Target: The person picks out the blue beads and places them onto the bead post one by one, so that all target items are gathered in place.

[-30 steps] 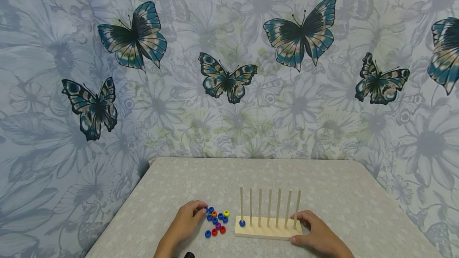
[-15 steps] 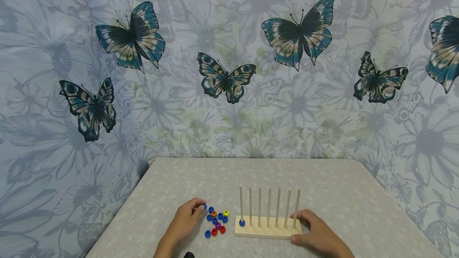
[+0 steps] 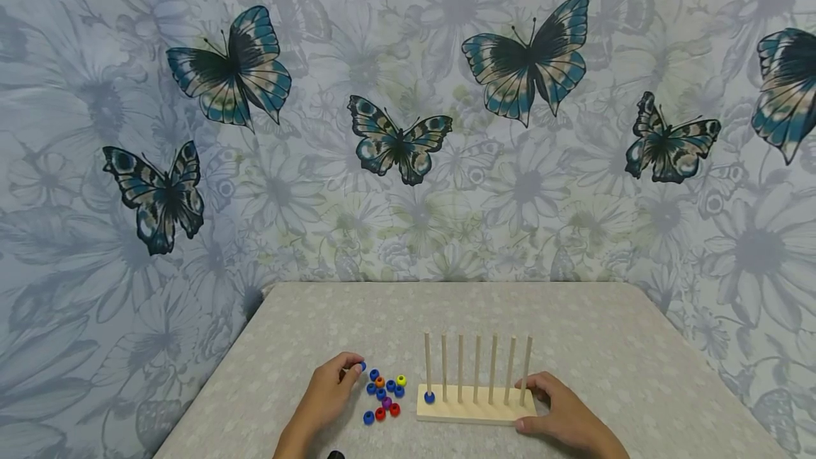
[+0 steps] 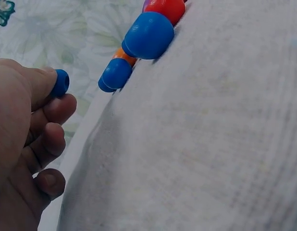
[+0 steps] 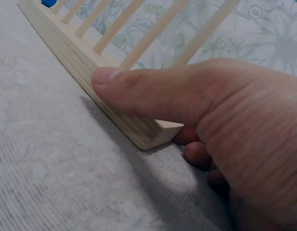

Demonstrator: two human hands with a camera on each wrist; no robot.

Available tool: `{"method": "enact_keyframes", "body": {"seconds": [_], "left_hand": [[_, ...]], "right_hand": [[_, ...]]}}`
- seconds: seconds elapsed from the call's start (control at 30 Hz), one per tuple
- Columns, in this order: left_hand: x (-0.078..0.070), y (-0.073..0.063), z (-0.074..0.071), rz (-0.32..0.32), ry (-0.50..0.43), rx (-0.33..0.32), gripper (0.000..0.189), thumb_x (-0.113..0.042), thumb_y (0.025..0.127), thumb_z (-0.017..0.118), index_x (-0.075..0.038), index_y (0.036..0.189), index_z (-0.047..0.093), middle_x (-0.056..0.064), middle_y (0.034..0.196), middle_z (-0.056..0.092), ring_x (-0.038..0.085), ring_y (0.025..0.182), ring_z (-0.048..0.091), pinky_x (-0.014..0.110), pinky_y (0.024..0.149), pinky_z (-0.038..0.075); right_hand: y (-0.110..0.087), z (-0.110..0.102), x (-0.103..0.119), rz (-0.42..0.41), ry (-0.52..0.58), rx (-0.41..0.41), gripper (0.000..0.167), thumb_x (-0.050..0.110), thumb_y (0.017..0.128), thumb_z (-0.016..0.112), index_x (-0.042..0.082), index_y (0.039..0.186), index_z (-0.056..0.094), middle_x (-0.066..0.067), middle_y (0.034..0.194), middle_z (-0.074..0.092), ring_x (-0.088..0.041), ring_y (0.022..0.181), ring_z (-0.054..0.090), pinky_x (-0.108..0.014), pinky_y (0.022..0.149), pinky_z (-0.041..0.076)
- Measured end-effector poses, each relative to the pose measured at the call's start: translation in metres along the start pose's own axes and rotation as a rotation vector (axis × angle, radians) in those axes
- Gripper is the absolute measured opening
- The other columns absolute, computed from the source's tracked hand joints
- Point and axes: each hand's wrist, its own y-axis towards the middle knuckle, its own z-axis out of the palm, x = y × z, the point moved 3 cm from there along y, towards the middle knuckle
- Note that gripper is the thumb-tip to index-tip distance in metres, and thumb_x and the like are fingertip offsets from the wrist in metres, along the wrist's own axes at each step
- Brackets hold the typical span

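Observation:
Between thumb and forefinger, my left hand (image 3: pixel 329 391) pinches a blue bead (image 4: pixel 61 83), its hole showing in the left wrist view. Loose beads lie just to the right of that hand: several blue ones, an orange bead (image 3: pixel 380 382), a yellow bead (image 3: pixel 401 380), a purple bead (image 3: pixel 387 402) and two red ones. My right hand (image 3: pixel 561 411) grips the right end of a wooden peg board (image 3: pixel 472 413), thumb on the front edge and fingers behind. Several upright pegs stand in a row on it. One blue bead (image 3: pixel 430 397) sits at the foot of the leftmost peg.
A pale patterned cloth covers the table (image 3: pixel 510 310). Behind it rises a wall (image 3: pixel 421 232) with butterfly and flower print. A small black object (image 3: pixel 336 455) shows at the bottom edge of the head view.
My left hand has drawn the pinched blue bead slightly away from the other beads, up and to the left. The right hand stays on the peg board.

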Motion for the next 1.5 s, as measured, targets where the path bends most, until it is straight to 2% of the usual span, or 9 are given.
{"method": "enact_keyframes", "body": {"seconds": [0.17,0.4,0.63,0.8,1.03,1.23,1.5], "left_hand": [[-0.001,-0.002,-0.002,-0.006,-0.048,-0.033,0.027,-0.039,0.103,0.056,-0.021,0.117,0.068,-0.007,0.102,0.070,0.009,0.091,0.060,0.030,0.080,0.050],[-0.006,-0.009,-0.006,-0.027,-0.092,-0.107,0.022,-0.035,0.100,0.062,-0.021,0.115,0.070,-0.007,0.094,0.068,0.011,0.080,0.057,0.023,0.066,0.046],[-0.013,-0.014,-0.011,0.010,-0.162,-0.210,0.021,-0.035,0.097,0.066,-0.023,0.113,0.071,-0.006,0.086,0.066,0.012,0.073,0.056,0.023,0.062,0.046],[-0.028,-0.015,-0.014,0.089,-0.196,-0.283,0.018,-0.035,0.096,0.068,-0.025,0.110,0.070,-0.007,0.085,0.065,0.012,0.070,0.055,0.023,0.060,0.045],[-0.050,-0.018,-0.017,0.210,-0.216,-0.349,0.012,-0.024,0.095,0.071,-0.028,0.106,0.070,-0.010,0.087,0.065,0.012,0.070,0.053,0.022,0.062,0.043],[-0.062,-0.016,-0.014,0.292,-0.228,-0.341,0.016,-0.021,0.095,0.071,-0.032,0.106,0.069,-0.013,0.089,0.064,0.011,0.070,0.053,0.023,0.059,0.042],[-0.080,-0.012,-0.019,0.382,-0.202,-0.330,0.015,-0.021,0.095,0.070,-0.028,0.109,0.069,-0.013,0.092,0.062,0.010,0.072,0.051,0.022,0.058,0.042]], "right_hand": [[0.001,0.001,0.002,0.004,0.007,0.005,0.059,0.039,0.077,0.086,0.014,0.124,0.062,-0.002,0.126,0.060,-0.007,0.106,0.057,-0.020,0.094,0.047],[0.001,0.001,0.003,-0.017,0.010,0.015,0.058,0.038,0.077,0.087,0.014,0.124,0.063,-0.003,0.124,0.060,-0.006,0.103,0.055,-0.021,0.089,0.047],[0.003,0.004,-0.003,-0.007,0.012,0.022,0.059,0.039,0.077,0.086,0.015,0.124,0.062,-0.002,0.123,0.060,-0.003,0.101,0.055,-0.021,0.088,0.047],[0.002,0.001,-0.003,-0.014,0.023,0.023,0.059,0.038,0.079,0.085,0.013,0.126,0.060,-0.004,0.126,0.059,-0.005,0.104,0.057,-0.021,0.090,0.048],[0.003,-0.003,0.002,-0.011,-0.014,-0.006,0.057,0.037,0.076,0.087,0.016,0.122,0.062,-0.001,0.122,0.060,-0.004,0.101,0.053,-0.023,0.089,0.046],[0.001,-0.001,0.000,-0.007,0.017,-0.001,0.057,0.035,0.076,0.088,0.013,0.122,0.062,-0.004,0.125,0.060,-0.007,0.104,0.056,-0.022,0.091,0.047],[0.001,0.000,0.000,0.012,0.018,-0.001,0.058,0.037,0.076,0.087,0.014,0.124,0.061,-0.003,0.125,0.059,-0.006,0.103,0.056,-0.022,0.091,0.047]]}}
